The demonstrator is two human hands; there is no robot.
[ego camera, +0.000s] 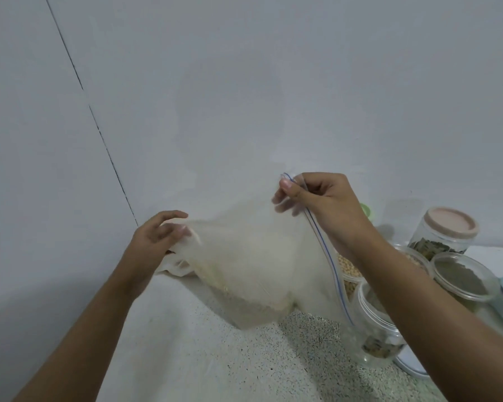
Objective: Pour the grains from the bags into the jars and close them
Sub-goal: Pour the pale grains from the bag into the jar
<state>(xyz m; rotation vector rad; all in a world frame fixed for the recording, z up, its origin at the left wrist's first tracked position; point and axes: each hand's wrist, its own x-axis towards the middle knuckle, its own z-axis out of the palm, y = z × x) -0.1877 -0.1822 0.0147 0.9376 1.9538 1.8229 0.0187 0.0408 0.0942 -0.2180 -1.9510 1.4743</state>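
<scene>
Clear zip bag (253, 256) held up over the speckled counter (186, 358), stretched btwn both hands. Right hand (323, 198) is up high, thumb and fingers pinching the bag's top corner at the blue zip line. Left hand (154, 242) is lower and off to the left, fingers curled into the bunched far corner. That part is blurred, so the exact grip can't be made out beyond fingers closed on plastic. Pale grains (244, 303) sit in the sagging lower part of the bag, which hangs low over the counter; touching or not, can't tell.

Jars cluster at the right, under and behind the right forearm. Nearest is an open jar (372, 323), clear, w/ a thin dark layer at its bottom, just beside the bag's zip edge. Bean jar (350, 271) w/ pale round beans shows partly behind the bag. Further right, a wide jar (462, 278) of grey-green stuff, and behind it a pink-lid jar (447, 230) — closed, dark-green contents low down. White lid (410, 367) lies flat on the counter by the open jar
</scene>
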